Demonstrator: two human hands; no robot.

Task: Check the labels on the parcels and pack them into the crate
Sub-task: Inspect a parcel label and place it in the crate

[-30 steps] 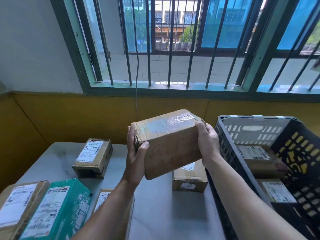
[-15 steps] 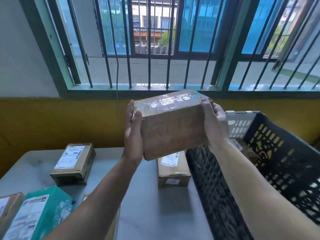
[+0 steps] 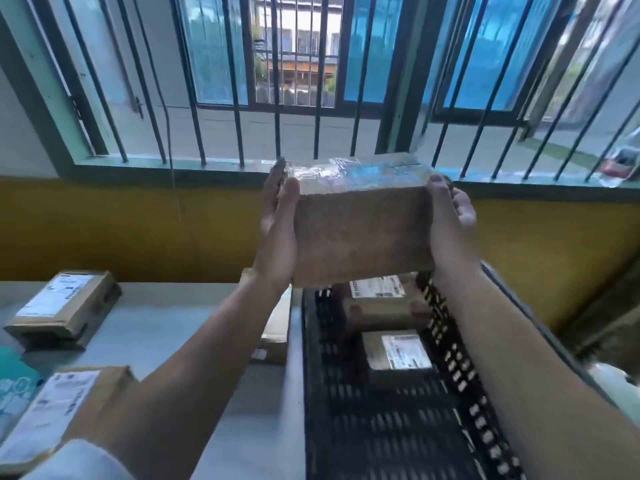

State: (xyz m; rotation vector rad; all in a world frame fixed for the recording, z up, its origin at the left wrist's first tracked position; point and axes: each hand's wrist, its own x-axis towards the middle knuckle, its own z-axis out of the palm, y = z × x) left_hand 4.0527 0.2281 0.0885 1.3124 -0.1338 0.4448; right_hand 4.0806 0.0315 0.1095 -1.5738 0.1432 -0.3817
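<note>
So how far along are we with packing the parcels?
Done: two labelled parcels lie in the crate. In hand: the left hand and right hand hold a taped parcel above it, no label in view. Left: four parcels lie on the table, one teal.

The shipping labels (image 3: 407,351) on parcels (image 3: 384,315) inside the crate (image 3: 363,438) and left of it are too blurred to read.

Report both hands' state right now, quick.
Left hand: grips the left end of the taped cardboard parcel, thumb on its front face.
Right hand: grips the right end of the same parcel.
</note>
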